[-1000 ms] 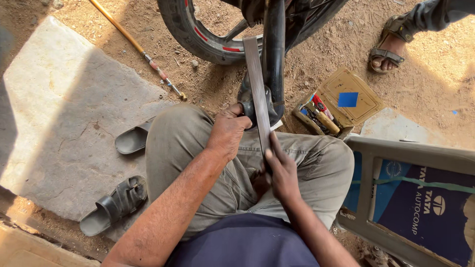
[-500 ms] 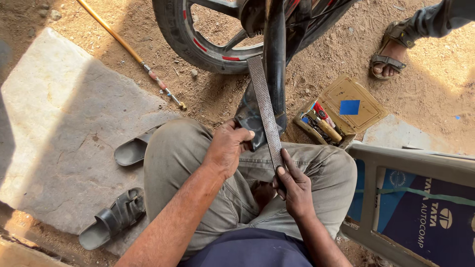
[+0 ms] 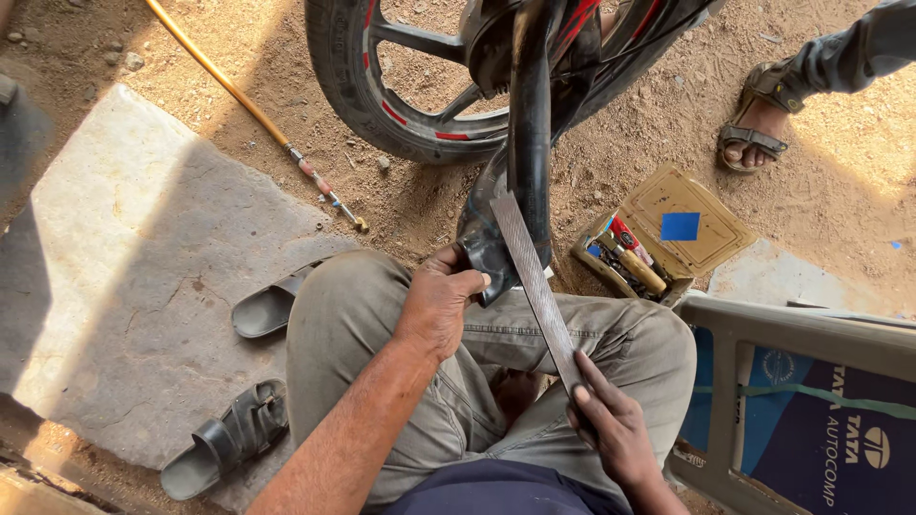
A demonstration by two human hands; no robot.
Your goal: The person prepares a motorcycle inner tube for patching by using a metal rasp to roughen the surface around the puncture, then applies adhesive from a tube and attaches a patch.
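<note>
I sit on the ground with my knees bent. My left hand grips a folded part of a black rubber inner tube that hangs down from a motorcycle wheel. My right hand holds the lower end of a long flat metal file, whose blade lies across the tube just beside my left fingers.
An open cardboard box of small tools lies on the dirt to the right. A plastic chair stands at right. Two grey sandals rest on a stone slab. A yellow hose crosses the dirt. Another person's sandalled foot is at top right.
My right hand has drawn the file down and back toward me along the tube. My left hand shifted from my knee up onto the tube's fold.
</note>
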